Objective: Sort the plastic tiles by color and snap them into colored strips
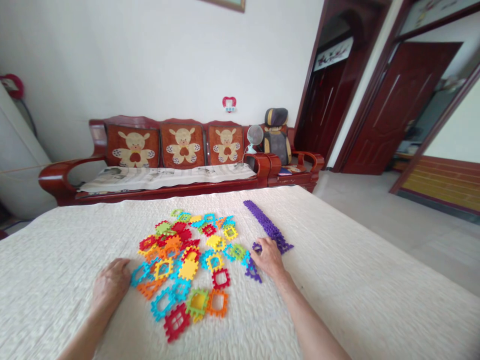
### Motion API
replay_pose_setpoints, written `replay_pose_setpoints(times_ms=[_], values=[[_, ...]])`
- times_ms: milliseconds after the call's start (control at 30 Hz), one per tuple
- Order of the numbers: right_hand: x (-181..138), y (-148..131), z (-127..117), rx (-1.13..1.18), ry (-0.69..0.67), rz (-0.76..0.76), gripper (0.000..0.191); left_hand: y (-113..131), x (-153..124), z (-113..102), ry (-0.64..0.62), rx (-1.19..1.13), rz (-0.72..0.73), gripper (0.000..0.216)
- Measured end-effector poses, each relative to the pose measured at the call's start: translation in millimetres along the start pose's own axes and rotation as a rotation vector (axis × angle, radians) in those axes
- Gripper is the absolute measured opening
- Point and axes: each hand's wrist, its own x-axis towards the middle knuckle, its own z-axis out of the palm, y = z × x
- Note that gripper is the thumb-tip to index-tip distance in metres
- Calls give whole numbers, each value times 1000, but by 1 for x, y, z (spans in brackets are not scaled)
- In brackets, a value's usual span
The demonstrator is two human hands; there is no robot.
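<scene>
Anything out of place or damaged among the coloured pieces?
One purple piece near the right hand looks stray: it lies beside the mixed-colour pile, apart from the long purple row. No damage visible.

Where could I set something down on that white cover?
The white cover shows broad bare patches right of the purple row and right hand, and left of the left hand. A narrow gap parts the purple row from the colourful pieces, which overlap and crowd the middle.
</scene>
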Motion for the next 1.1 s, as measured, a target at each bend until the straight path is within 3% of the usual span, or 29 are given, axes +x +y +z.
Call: replay_pose_setpoints(times_ms=[200,367,833,967,1100], values=[[4,-1,0,-46,-102,69,41,-2,1,2,5,17,-25,32],[8,0,2,0,-104,117,36,-3,1,2,-1,35,-13,33],[7,-7,19,88,106,69,31,0,1,-1,-26,26,-21,36],[10,-6,13,146,174,54,32,-2,1,0,-26,38,-24,36],[15,12,-2,161,325,100,36,-3,1,1,-33,27,-11,35]])
